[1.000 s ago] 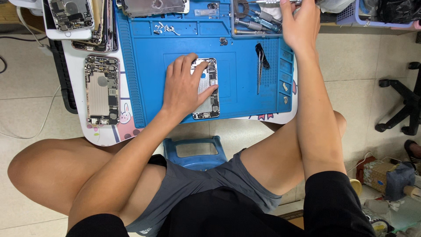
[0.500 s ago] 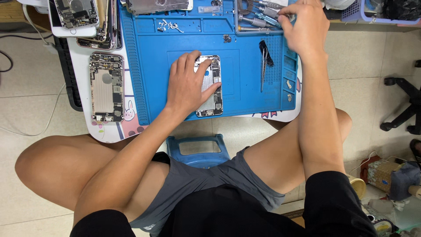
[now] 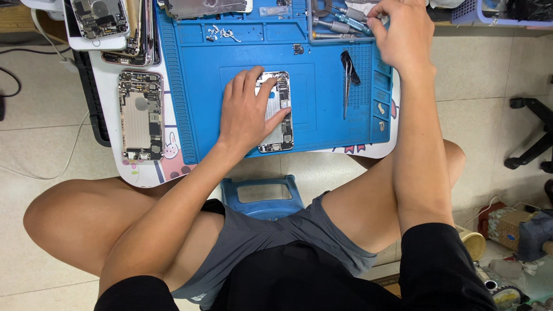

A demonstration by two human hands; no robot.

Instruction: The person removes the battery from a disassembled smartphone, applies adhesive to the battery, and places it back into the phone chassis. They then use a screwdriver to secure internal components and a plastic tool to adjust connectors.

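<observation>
While the left hand (image 3: 249,112) lies flat with fingers spread on one opened phone (image 3: 276,112) in the middle of the blue mat (image 3: 196,86), the right hand (image 3: 403,34) pinches one of several screwdrivers (image 3: 340,26) at the mat's top edge. One pair of tweezers (image 3: 347,86) lies right of the phone.

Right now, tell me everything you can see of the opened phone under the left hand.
The opened phone lies flat, insides up, on the blue work mat, long axis running away from the person. Its screen is off: a silvery metal shell shows, with dark circuit parts along the right side and bottom end. The left hand lies palm down over its left half, fingers spread toward the top, thumb across the middle. The hand hides what lies beneath. Black tweezers lie apart to its right.
</observation>
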